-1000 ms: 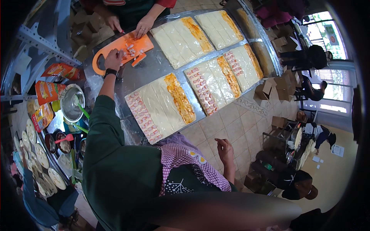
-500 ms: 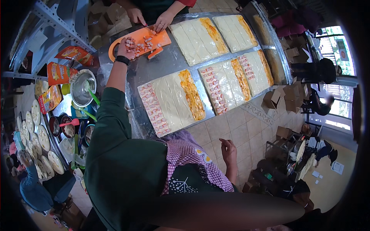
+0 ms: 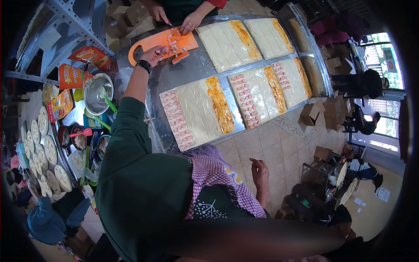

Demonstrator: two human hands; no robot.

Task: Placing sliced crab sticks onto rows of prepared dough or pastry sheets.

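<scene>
On the orange cutting board (image 3: pixel 150 43), my left hand (image 3: pixel 150 58) has its fingers curled around some pink-and-white chopped pieces (image 3: pixel 164 50). More cut pieces and one orange-red stick (image 3: pixel 180 57) lie beside it. Away from the table, my right hand (image 3: pixel 260 174) hangs with its fingers loosely bent and holds nothing visible. Nearest to me is a pale dough sheet (image 3: pixel 194 113) with a band of pink-and-white pieces on its left and an orange filling strip (image 3: pixel 220 105) on its right. A co-worker's hands (image 3: pixel 192 22) are at the board's far side, one with a knife.
More dough sheets (image 3: pixel 229 46) cover the metal table. At left stand a metal bowl (image 3: pixel 98 92) with a green-handled utensil, orange sauce packs (image 3: pixel 73 76), and rows of round dough pieces (image 3: pixel 50 150). A metal shelf rises at back left. Cardboard boxes (image 3: pixel 312 111) sit on the tiled floor.
My left hand has drawn slightly nearer across the board, and the pieces gathered at it have shifted. Fewer loose pieces show in the board's middle. My right hand has hardly moved.
</scene>
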